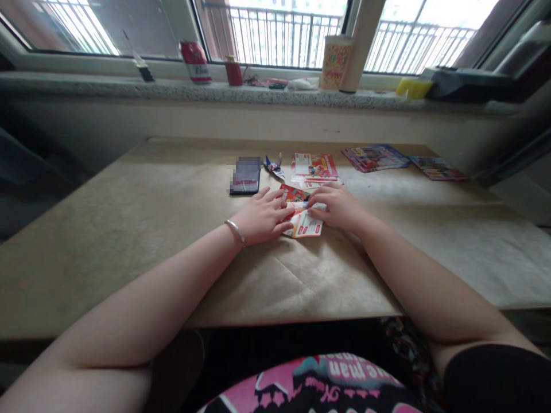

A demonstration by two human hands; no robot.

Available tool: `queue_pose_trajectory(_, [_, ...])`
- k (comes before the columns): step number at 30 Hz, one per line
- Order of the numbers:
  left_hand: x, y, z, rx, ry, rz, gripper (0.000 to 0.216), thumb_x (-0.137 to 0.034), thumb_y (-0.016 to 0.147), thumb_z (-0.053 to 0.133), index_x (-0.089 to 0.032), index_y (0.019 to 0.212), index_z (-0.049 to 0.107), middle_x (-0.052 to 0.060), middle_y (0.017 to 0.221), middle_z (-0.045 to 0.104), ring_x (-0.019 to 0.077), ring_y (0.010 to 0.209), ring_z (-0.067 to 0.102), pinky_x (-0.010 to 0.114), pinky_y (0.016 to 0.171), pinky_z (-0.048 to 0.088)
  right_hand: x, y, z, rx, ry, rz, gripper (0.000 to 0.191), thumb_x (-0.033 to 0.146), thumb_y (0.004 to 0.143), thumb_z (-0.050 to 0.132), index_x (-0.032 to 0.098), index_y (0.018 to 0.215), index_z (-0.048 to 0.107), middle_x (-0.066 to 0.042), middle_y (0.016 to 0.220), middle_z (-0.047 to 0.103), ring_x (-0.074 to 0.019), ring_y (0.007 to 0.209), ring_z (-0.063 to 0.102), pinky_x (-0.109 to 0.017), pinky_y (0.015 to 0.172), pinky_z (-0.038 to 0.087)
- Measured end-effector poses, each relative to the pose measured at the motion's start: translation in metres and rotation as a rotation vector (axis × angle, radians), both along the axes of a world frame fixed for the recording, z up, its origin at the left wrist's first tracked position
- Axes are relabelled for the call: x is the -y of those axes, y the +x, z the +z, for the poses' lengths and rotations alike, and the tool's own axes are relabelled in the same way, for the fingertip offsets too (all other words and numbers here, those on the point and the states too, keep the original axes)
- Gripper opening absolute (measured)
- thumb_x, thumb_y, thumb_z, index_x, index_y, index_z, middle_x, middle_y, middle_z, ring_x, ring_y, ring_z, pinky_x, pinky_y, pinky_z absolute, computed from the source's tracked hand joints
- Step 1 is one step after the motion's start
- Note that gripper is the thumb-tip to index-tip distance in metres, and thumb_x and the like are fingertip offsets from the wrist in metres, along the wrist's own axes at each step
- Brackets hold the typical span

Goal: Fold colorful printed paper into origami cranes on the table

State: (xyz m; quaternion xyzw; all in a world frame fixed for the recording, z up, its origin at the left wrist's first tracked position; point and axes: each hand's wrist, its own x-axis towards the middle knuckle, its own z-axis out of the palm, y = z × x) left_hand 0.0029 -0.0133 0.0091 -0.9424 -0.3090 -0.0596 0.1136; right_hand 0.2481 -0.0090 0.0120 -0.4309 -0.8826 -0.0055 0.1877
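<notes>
A folded piece of red and white printed paper [306,225] lies on the brown paper-covered table [150,229]. My left hand [263,217] rests flat on its left part, fingers stretched over it. My right hand [338,205] presses down on its right part with fingers bent onto the paper. A silver bangle [235,230] sits on my left wrist. Just beyond the hands are a dark phone [245,175], a small folded paper figure [274,166] and a stack of red printed sheets [313,168].
More coloured leaflets [375,157] [438,168] lie at the table's far right. The window sill [172,89] behind holds a red can [196,62], a red cup [233,72], a patterned cup [336,62] and yellow sponges [413,88].
</notes>
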Motion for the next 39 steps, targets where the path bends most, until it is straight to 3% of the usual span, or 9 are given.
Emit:
queue_pose_trajectory(3, [0.003,0.001,0.003,-0.014,0.088,0.004,0.043,-0.047,0.096,0.041,-0.020,0.122,0.062,0.012,0.116,0.064,0.0296,0.120,0.051,0.050,0.108,0.031,0.005,-0.005,0.006,-0.003,-0.028,-0.045,0.031,0.038,0.092,0.050,0.020,0.087,0.074,-0.006,0.100,0.074,-0.0223,0.098,0.062,-0.037,0.093,0.044])
queue_pose_trajectory(7, [0.001,0.001,0.002,-0.009,0.116,0.029,0.037,-0.043,0.094,0.045,-0.016,0.104,0.068,0.012,0.098,0.065,0.0267,0.103,0.058,0.045,0.101,0.039,0.007,-0.009,0.007,0.028,-0.067,-0.078,0.025,0.039,0.088,0.057,0.021,0.087,0.075,-0.006,0.101,0.074,-0.0228,0.099,0.064,-0.037,0.093,0.045])
queue_pose_trajectory(11, [-0.006,-0.001,-0.004,0.039,0.022,-0.001,0.035,-0.041,0.094,0.045,-0.014,0.097,0.067,0.012,0.105,0.065,0.0253,0.106,0.058,0.040,0.099,0.043,0.000,-0.001,0.001,0.060,-0.103,-0.040,0.022,0.036,0.080,0.066,0.021,0.093,0.075,-0.007,0.107,0.073,-0.0246,0.104,0.063,-0.038,0.096,0.046])
queue_pose_trajectory(16, [-0.013,-0.005,-0.010,0.083,-0.159,-0.022,0.043,-0.044,0.093,0.046,-0.014,0.122,0.057,0.012,0.141,0.051,0.0241,0.131,0.045,0.039,0.113,0.031,-0.011,0.012,-0.012,0.058,-0.191,0.033,0.033,0.034,0.080,0.067,0.023,0.110,0.072,-0.006,0.124,0.067,-0.0289,0.126,0.051,-0.044,0.107,0.041])
queue_pose_trajectory(19, [-0.011,-0.005,-0.010,0.051,-0.218,-0.009,0.052,-0.049,0.095,0.043,-0.019,0.136,0.048,0.007,0.150,0.042,0.0251,0.138,0.037,0.043,0.116,0.025,-0.015,0.017,-0.020,0.041,-0.198,0.025,0.035,0.032,0.082,0.064,0.027,0.117,0.069,-0.002,0.137,0.058,-0.0314,0.137,0.039,-0.050,0.112,0.034])
queue_pose_trajectory(22, [-0.009,-0.005,-0.008,0.023,-0.225,-0.008,0.057,-0.054,0.095,0.039,-0.024,0.143,0.042,0.004,0.154,0.035,0.0272,0.141,0.031,0.044,0.117,0.023,-0.019,0.019,-0.026,0.037,-0.127,0.030,0.036,0.031,0.084,0.062,0.027,0.119,0.068,-0.004,0.143,0.052,-0.0310,0.138,0.038,-0.052,0.113,0.032])
queue_pose_trajectory(28, [-0.006,-0.004,-0.008,0.004,-0.219,-0.004,0.064,-0.058,0.095,0.034,-0.020,0.146,0.039,0.005,0.153,0.037,0.0264,0.141,0.032,0.042,0.116,0.023,-0.018,0.018,-0.020,0.003,0.033,0.102,0.027,0.031,0.086,0.061,0.024,0.110,0.072,-0.006,0.127,0.064,-0.0267,0.126,0.050,-0.046,0.110,0.037])
queue_pose_trajectory(32, [-0.003,-0.001,-0.008,0.008,-0.195,0.015,0.066,-0.061,0.094,0.031,-0.019,0.144,0.043,0.006,0.153,0.037,0.0266,0.139,0.035,0.042,0.116,0.022,-0.012,0.013,-0.013,0.003,-0.015,0.238,0.023,0.036,0.085,0.063,0.024,0.101,0.075,-0.004,0.110,0.073,-0.0254,0.114,0.058,-0.043,0.104,0.043])
queue_pose_trajectory(39, [-0.003,0.001,-0.011,0.042,-0.170,0.064,0.065,-0.062,0.094,0.034,-0.019,0.141,0.046,0.006,0.152,0.039,0.0280,0.140,0.032,0.043,0.116,0.021,-0.008,0.011,-0.008,0.016,-0.047,0.299,0.030,0.037,0.081,0.066,0.025,0.107,0.073,-0.005,0.114,0.071,-0.0255,0.114,0.057,-0.043,0.103,0.042])
